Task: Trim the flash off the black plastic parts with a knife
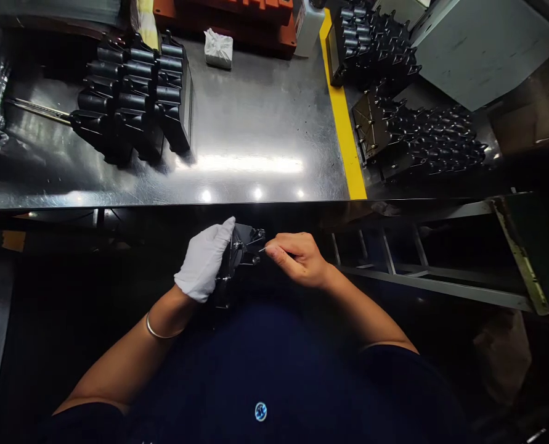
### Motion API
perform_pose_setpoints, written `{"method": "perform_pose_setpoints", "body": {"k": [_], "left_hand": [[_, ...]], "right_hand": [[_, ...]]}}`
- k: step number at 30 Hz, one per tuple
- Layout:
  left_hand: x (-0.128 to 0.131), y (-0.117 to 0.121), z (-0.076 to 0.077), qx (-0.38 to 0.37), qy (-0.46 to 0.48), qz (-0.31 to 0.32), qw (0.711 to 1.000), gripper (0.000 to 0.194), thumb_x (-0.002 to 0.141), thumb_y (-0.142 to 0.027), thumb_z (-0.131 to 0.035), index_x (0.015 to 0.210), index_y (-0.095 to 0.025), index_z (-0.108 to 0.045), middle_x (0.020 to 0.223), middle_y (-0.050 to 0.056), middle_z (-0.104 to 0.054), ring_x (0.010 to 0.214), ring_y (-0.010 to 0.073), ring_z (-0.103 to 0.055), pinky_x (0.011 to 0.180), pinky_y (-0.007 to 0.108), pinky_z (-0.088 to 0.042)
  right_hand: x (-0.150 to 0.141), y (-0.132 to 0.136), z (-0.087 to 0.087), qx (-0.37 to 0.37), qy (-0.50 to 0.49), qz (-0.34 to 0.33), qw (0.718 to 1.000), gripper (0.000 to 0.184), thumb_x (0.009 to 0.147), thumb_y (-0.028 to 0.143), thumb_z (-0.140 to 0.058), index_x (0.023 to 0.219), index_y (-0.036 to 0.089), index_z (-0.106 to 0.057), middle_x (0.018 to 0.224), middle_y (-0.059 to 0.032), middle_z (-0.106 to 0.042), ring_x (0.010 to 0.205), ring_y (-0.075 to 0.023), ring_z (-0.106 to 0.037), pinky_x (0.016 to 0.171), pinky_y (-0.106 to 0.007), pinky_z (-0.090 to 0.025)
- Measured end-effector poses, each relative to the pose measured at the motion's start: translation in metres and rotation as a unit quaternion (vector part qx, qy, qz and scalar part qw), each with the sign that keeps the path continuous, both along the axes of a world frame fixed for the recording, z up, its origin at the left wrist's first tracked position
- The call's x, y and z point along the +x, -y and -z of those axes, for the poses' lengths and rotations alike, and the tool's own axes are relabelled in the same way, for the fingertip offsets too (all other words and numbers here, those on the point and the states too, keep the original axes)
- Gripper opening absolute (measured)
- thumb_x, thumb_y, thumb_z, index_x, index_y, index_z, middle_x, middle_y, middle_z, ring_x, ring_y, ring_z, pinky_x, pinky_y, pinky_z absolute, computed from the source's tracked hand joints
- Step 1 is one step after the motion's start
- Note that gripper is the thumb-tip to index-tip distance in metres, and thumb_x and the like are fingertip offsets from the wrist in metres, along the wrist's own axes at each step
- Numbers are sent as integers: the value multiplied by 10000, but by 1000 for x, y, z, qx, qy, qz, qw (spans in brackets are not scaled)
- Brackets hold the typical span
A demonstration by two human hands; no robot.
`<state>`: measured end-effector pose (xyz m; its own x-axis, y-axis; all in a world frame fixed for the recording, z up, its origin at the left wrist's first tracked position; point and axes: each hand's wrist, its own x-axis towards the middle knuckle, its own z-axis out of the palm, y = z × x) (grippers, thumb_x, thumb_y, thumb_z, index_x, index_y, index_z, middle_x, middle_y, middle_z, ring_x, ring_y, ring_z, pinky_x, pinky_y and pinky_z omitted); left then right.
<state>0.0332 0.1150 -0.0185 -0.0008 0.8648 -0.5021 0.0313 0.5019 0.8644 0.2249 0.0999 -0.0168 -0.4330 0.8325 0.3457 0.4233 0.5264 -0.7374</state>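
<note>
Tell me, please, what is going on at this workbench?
A person holds a black part in the gloved left hand, in front of the steel workbench. The bare right hand pinches a thin, pale object beside it, too small to identify. Other black parts stand grouped on the workbench, on both sides of the yellow strip.

The left hand (204, 262) partly hides the black piece (243, 237).

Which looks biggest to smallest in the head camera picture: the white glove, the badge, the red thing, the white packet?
1. Red thing
2. White glove
3. White packet
4. Badge
</note>
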Motion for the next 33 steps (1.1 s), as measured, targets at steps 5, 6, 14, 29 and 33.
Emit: {"method": "perform_pose_setpoints", "body": {"k": [5,6,14,29,33], "left_hand": [[-1,1,-6,59,-56,-22,996,447,820,-550,-630,572,-190,-537,557,-26,-495,538,106,-436,488,218,-398],[-1,1,-7,67,-65,-27,995,445,823,-536,-630,564,-190,-523,553,-32,-471,536,102,-418,484,214,-387],[1,2,-17,97,-91,-35,990,367,784,-394,-677,520,-189,-523,510,-38,-433,509,96,-386,457,216,-364],[7,0,-5,135,-45,-85,986,406,741,-494,-727,556,-185,-540,525,-50,-461,523,92,-423,509,214,-401],[19,-27,-4,82,101,-142,981,495,722,-648,-686,602,-186,-554,548,-34,-522,515,109,-484,500,234,-442]], "right_hand": [[4,-3,-7,46,-10,27,999,251,965,218,-507,792,140,-670,651,-25,-666,547,-85,-560,543,-210,-431],[3,-3,-7,57,3,33,998,239,959,210,-517,791,137,-671,650,-26,-667,547,-86,-557,550,-212,-433],[10,-2,-17,-89,1,-55,994,348,980,259,-487,670,144,-595,577,17,-550,511,-53,-465,502,-185,-354],[4,-6,-10,147,83,-30,985,553,955,520,-493,513,199,-410,471,30,-398,457,-87,-374,457,-263,-259],[-12,-9,-10,139,60,74,986,348,910,511,-585,839,174,-631,575,-10,-616,492,-118,-571,469,-232,-415]]}}
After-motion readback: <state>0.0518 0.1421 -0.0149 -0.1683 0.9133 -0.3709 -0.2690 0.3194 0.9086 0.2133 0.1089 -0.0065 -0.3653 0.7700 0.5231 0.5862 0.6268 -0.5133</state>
